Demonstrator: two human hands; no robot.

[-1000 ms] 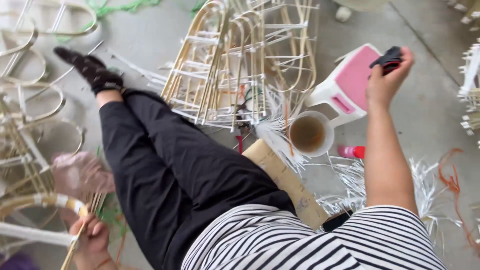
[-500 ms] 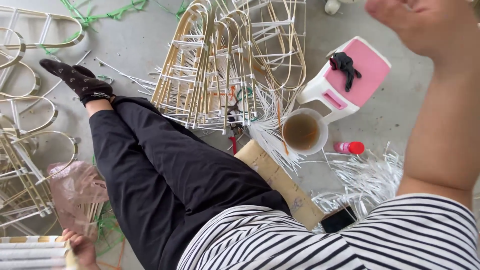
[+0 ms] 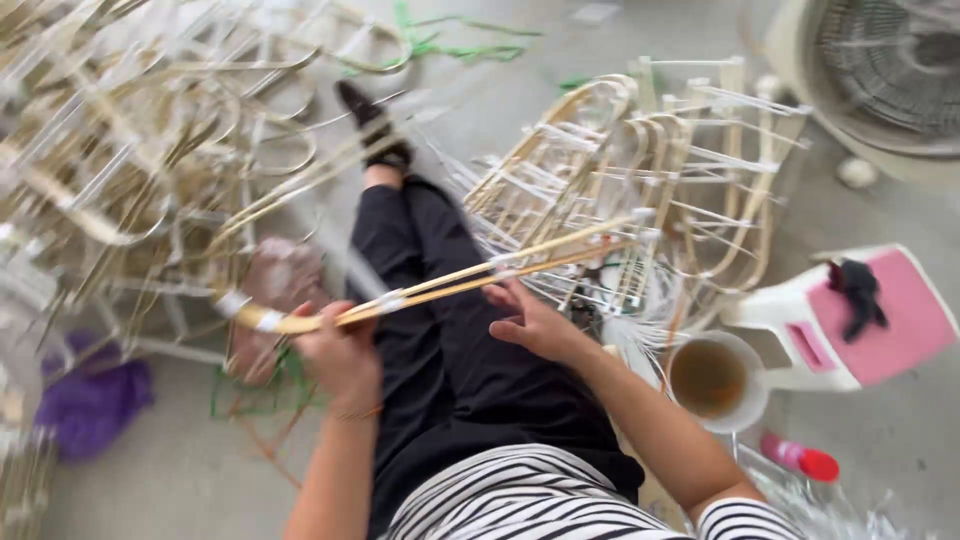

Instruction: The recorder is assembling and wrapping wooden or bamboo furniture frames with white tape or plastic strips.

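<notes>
- The floor (image 3: 560, 40) is crowded with heaps of bent cane frames: a blurred heap (image 3: 130, 140) on the person's left, a stacked pile (image 3: 640, 170) on the right just past the knees. The person sits among them, legs in black trousers (image 3: 440, 330) stretched forward.
- The piece in hand is a long cane frame piece (image 3: 450, 285), pale strips bound with white tape, lying slantwise across the lap from the left hand up towards the right-hand pile.
- Judged from this, the step is bringing one piece onto the lap and steadying it; going on would call for a firm hold at both ends so the strip does not swing.
- Left hand (image 3: 340, 355): forearm raised from the lower edge, grip closed around the curved, taped end of the piece.
- Right hand (image 3: 535, 325): arm reaching forward across the thigh, palm up, fingers loosely spread beneath the strip, touching or just under it, not closed on it.
- To the right stand a pink-topped white stool (image 3: 850, 320) with a dark rag on it, a round tub of brownish liquid (image 3: 712, 380), and a small red-capped bottle (image 3: 800, 458).
</notes>
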